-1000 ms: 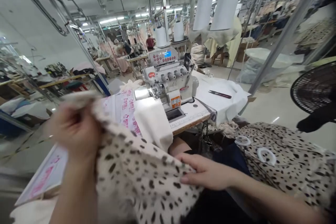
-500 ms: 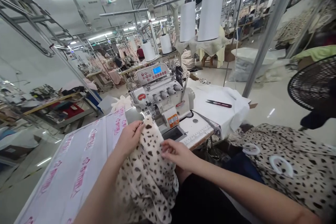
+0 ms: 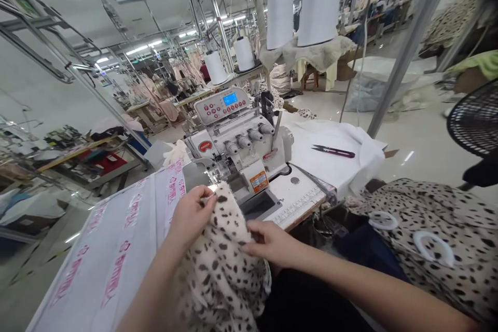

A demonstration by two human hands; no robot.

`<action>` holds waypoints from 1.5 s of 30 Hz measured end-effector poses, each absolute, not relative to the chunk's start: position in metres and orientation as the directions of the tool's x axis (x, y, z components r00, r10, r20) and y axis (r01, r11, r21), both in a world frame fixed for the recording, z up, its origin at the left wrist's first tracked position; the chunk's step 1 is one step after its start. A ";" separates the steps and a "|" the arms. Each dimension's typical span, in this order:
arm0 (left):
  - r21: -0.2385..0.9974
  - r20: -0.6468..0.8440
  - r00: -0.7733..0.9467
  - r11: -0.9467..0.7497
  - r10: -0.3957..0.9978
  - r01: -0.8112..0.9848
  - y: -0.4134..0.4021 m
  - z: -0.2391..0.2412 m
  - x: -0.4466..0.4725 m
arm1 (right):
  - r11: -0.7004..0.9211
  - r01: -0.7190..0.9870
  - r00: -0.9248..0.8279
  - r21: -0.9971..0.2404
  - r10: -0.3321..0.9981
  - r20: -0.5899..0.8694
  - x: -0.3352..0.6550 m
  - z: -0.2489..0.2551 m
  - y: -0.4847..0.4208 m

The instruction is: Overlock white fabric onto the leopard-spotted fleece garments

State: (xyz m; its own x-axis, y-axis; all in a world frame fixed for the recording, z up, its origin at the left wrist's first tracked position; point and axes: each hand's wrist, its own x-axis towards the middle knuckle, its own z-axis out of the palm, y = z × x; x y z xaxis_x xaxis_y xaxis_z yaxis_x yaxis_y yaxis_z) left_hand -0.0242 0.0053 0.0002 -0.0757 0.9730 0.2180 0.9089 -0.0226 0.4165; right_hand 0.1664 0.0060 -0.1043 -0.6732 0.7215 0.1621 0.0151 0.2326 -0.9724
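Observation:
Cream fabric with dark spots (image 3: 227, 264) hangs in front of the overlock sewing machine (image 3: 241, 145), its upper end just below the needle area. My left hand (image 3: 193, 212) pinches the top left edge of this fabric between thumb and fingers. On the right edge, my right hand (image 3: 268, 241) is closed with thumb and fingertips gripping the cloth. The lower part of the fabric drapes down toward my lap. A lit blue display shows on the machine's control panel (image 3: 222, 105).
Thread snips (image 3: 333, 151) lie on white cloth (image 3: 338, 132) right of the machine. More spotted fabric (image 3: 439, 218) with white rings (image 3: 433, 248) is heaped at the right, below a black fan (image 3: 472, 119). Thread cones (image 3: 280, 13) stand above. Printed plastic sheeting (image 3: 112, 244) covers the left tabletop.
The view has shifted slightly. Both hands still hold the spotted fabric near the machine; my right hand's fingers have closed more firmly on its right edge.

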 end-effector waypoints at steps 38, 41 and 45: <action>-0.254 0.591 0.302 -0.182 0.748 0.950 -0.023 -0.052 0.005 | 0.034 0.004 -0.663 -0.999 0.749 0.023 0.161 -0.120 -0.016; -0.229 0.596 0.247 -0.133 0.764 0.964 -0.023 -0.057 0.009 | 0.062 0.040 -0.642 -0.997 0.766 0.022 0.161 -0.120 -0.015; -0.221 0.587 0.196 -0.077 0.785 0.972 -0.019 -0.058 0.012 | 0.057 0.046 -0.642 -0.997 0.767 0.014 0.163 -0.111 -0.013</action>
